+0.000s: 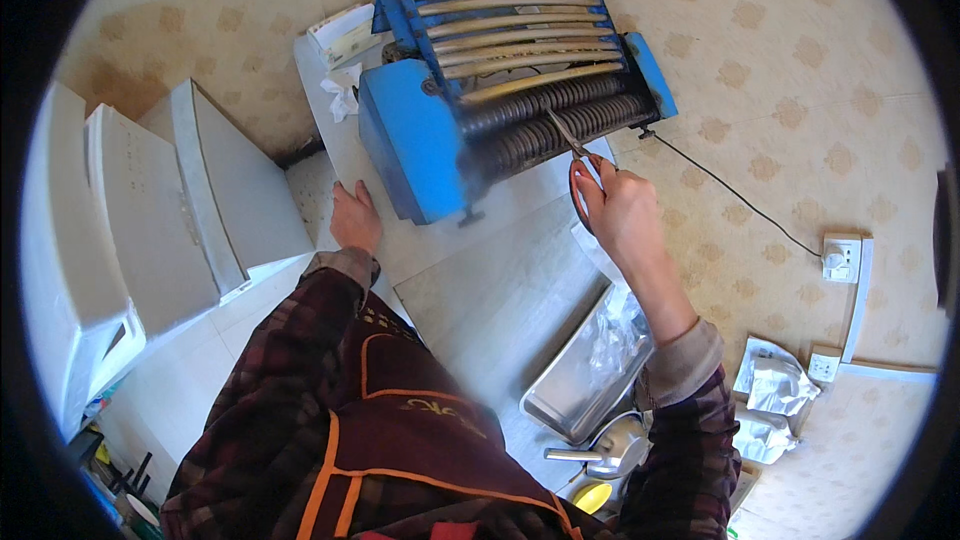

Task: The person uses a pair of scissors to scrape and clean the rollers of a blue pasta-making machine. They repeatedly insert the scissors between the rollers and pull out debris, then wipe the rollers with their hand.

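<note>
My right hand (624,211) grips the looped handles of a pair of scissors (576,146). The blades reach onto the dark ribbed rollers (570,120) at the near end of a blue machine (416,139). Above those rollers, a rack of pale, slightly bowed rods (521,22) runs between two blue rails. My left hand (355,219) rests on the edge of the grey-white table, left of the machine's blue side housing, and holds nothing that I can see. The near left end of the rollers looks blurred.
On the right of the table (457,277) lies a metal tray (559,397) with clear plastic in it. Below are a metal pan (619,446) and a yellow bowl (592,498). A black cord (739,195) runs to a wall socket (840,259). White cabinets (142,195) stand left.
</note>
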The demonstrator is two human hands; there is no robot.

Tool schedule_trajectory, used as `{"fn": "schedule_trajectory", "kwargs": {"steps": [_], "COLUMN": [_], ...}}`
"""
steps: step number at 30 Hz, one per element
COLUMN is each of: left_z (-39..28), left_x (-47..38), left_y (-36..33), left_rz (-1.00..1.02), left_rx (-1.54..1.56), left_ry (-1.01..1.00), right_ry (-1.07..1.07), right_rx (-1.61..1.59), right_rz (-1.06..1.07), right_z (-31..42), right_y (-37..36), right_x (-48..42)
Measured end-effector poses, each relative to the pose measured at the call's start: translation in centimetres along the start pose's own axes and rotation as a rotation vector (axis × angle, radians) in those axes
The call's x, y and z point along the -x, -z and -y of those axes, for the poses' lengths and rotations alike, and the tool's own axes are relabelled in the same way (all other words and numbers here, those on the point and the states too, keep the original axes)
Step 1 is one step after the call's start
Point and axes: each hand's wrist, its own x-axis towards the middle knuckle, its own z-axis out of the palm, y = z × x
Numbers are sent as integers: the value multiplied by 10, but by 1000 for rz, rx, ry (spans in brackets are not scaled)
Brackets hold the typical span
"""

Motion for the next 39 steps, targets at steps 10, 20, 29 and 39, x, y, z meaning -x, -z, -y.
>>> {"fn": "schedule_trajectory", "kwargs": {"steps": [10, 20, 29, 39], "left_z": [30, -106, -77, -49], "left_x": [-1, 131, 143, 151], "left_y": [0, 145, 173, 164], "left_rz": [-251, 1002, 1374, 1366], "left_rx": [47, 1052, 782, 704], "left_ry": [-158, 104, 57, 56], "right_ry": [278, 470, 468, 495], "right_rx": [80, -8, -118, -207], "right_rz": [-251, -263, -97, 71], "right_z": [1, 16, 42, 70], "right_y": [29, 35, 10, -13], "right_x": [71, 151, 199, 209]}}
